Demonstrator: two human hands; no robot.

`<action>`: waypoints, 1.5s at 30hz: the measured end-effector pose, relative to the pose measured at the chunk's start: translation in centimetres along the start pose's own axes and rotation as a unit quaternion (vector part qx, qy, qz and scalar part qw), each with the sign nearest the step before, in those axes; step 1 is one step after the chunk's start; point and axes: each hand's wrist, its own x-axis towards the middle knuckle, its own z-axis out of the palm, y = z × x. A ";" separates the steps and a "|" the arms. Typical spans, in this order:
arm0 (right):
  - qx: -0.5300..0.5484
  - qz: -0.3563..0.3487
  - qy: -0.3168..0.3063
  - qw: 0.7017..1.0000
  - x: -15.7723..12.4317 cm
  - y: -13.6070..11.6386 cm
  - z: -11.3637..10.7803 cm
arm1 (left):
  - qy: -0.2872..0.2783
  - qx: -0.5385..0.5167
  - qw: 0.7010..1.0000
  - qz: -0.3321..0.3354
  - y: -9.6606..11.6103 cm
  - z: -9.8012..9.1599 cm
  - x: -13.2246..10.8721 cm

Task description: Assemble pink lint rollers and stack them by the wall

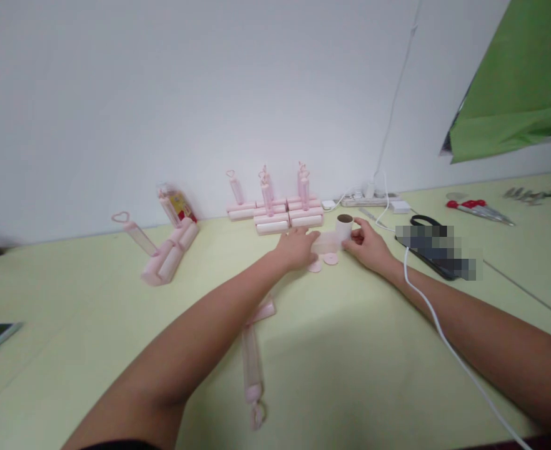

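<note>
My right hand [368,244] has its thumb and fingers closed on the side of a white paper roll [344,231], which stands upright and shows its brown cardboard core. Just left of the roll, a pinkish see-through piece [325,242] lies on the table. My left hand [298,247] has its thumb and fingertips about the left end of that piece. Two flat pink discs, one nearer the roll [330,259] and one partly under my left fingers [313,267], lie in front. A pink lint roller [252,362] lies beside my left forearm, partly hidden by it.
Several pink lint rollers with clear handles [288,215] stand against the wall. More lint rollers [170,253] stand at the left. To the right are a phone [430,253], a white cable [437,319], a power strip [367,200] and red-handled scissors [479,211].
</note>
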 end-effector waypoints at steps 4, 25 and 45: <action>-0.041 -0.018 0.065 0.997 -0.4 -1.1 -0.4 | -0.003 -0.003 1.000 -0.006 -1.5 0.7 0.0; -0.144 -0.214 -0.176 0.950 -4.1 -6.3 -0.7 | -0.006 -0.013 0.998 0.068 -1.5 0.2 -0.7; 0.083 -0.103 -0.258 0.957 -8.6 -11.8 -0.7 | -0.081 -0.133 0.984 -0.090 -3.2 -4.6 -16.6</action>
